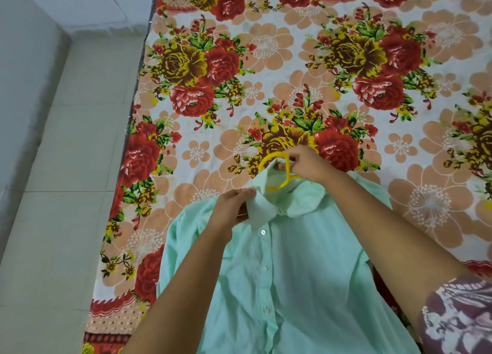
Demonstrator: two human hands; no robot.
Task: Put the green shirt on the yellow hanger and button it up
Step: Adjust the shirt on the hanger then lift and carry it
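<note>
Both hands busy: our right hand (308, 166) pinches the hook of the yellow hanger (275, 187); just lower left, our left hand (234, 207) grips the collar of the green shirt (306, 273).

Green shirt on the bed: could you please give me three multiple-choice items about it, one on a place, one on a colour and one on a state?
1. Where does the hook of the hanger come out of the green shirt?
A. at the collar
B. at the hem
C. from a cuff

2. What colour is the hanger?
A. red
B. yellow
C. black

3. What is the left hand doing?
A. gripping scissors
B. pinching the collar
C. making an empty fist

Answers:
1 A: the hook loops up out of the neck opening, where the right hand holds it.
2 B: the loop is plainly yellow against the pale green cloth.
3 B: its fingertips close on the near collar flap.
</note>
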